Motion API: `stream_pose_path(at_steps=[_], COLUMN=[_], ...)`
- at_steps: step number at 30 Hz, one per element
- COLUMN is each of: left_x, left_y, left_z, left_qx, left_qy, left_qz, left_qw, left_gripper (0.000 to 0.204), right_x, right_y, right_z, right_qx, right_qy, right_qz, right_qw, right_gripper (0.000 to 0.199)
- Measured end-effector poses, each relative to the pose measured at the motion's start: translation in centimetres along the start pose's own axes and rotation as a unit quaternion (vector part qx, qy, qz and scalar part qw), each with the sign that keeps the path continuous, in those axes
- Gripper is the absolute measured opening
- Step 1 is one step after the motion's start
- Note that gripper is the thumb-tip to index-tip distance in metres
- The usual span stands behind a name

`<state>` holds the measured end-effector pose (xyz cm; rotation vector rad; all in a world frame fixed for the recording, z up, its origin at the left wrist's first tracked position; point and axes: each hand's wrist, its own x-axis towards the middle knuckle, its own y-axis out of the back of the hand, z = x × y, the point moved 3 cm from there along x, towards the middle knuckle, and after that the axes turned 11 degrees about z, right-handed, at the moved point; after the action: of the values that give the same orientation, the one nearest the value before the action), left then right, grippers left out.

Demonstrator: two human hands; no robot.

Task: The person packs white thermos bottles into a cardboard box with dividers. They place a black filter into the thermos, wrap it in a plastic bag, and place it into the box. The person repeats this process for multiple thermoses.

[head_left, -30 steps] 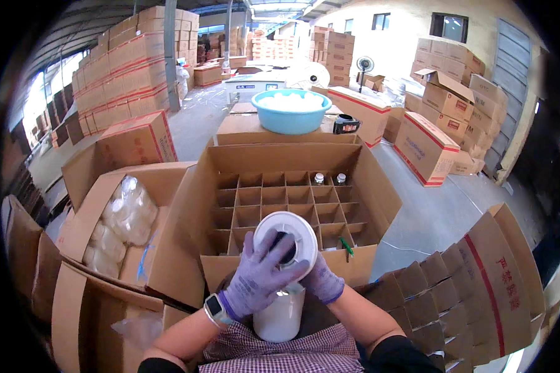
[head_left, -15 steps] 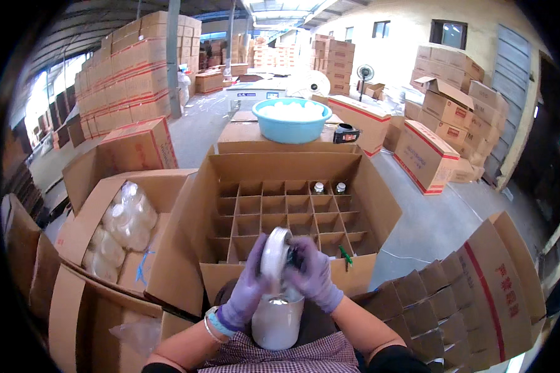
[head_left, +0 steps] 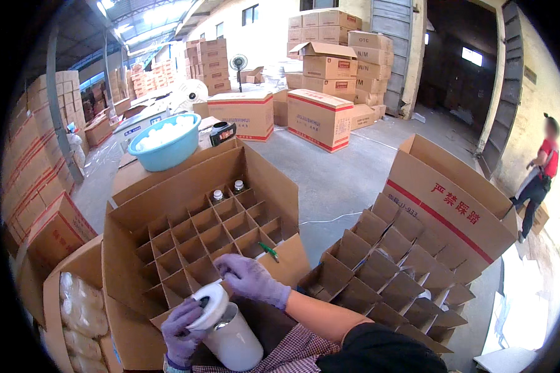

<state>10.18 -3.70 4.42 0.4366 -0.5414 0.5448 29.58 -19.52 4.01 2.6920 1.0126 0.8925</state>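
Note:
Both my hands wear thin purple gloves. My left hand (head_left: 183, 329) grips a white ring-shaped piece (head_left: 216, 303) with a dark centre, tilted over the mouth of a white cylindrical container (head_left: 236, 342). This container leans in my lap against a checked apron, and shiny silver shows at its rim. My right hand (head_left: 252, 281) is off the ring, just beyond it, at the near edge of a divided carton (head_left: 280, 252). Its fingers are loosely bent and apart, with nothing visible in them. A green pen (head_left: 268, 251) is clipped on that carton's edge.
Two capped bottles (head_left: 228, 190) stand in the carton's far cells. Behind it sits a blue basin (head_left: 168, 149) of white pieces. A second divided carton (head_left: 379, 273) lies right; wrapped white items (head_left: 81, 304) fill a box left. A person in red (head_left: 544, 161) stands far right.
My view has swung right, bringing the other person into sight. My right hand has come off the white ring and moved away from it; my left hand keeps its hold.

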Motion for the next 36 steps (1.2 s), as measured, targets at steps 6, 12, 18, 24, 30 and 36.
stream_pose_path(at_steps=[6, 12, 18, 24, 30, 36], left_x=[-0.3, -0.5, -2.7, -3.2, -1.4, -6.6], left_y=[-0.7, -0.5, 0.2, -1.7, -5.5, 3.3], left_z=[-2.6, -6.4, -7.7, -1.2, 3.1, -17.9], left_qx=[0.022, -0.104, -0.145, 0.115, 0.251, 0.236], left_qy=[0.042, 0.153, 0.138, 0.006, -0.050, 0.208], left_qz=[-0.130, -0.131, -0.099, -0.100, -0.099, 0.011], left_qw=[0.990, 0.974, 0.975, 0.988, 0.961, 0.949], left_gripper=[0.050, 0.036, 0.034, 0.037, 0.035, 0.038], right_x=[-4.8, -4.8, -5.6, -6.8, -6.4, -10.7], right_y=[-4.0, -5.3, -5.6, -6.8, -7.4, -5.7], right_z=[4.0, 5.8, 3.5, 5.4, 5.3, 2.2], right_qx=[0.217, 0.149, 0.157, 0.273, 0.365, 0.484], right_qy=[0.017, -0.095, -0.008, -0.117, -0.316, -0.354], right_qz=[-0.123, -0.061, -0.052, -0.058, -0.047, -0.094], right_qw=[0.968, 0.982, 0.986, 0.953, 0.875, 0.794], right_gripper=[0.030, 0.024, 0.019, 0.038, 0.043, 0.042])
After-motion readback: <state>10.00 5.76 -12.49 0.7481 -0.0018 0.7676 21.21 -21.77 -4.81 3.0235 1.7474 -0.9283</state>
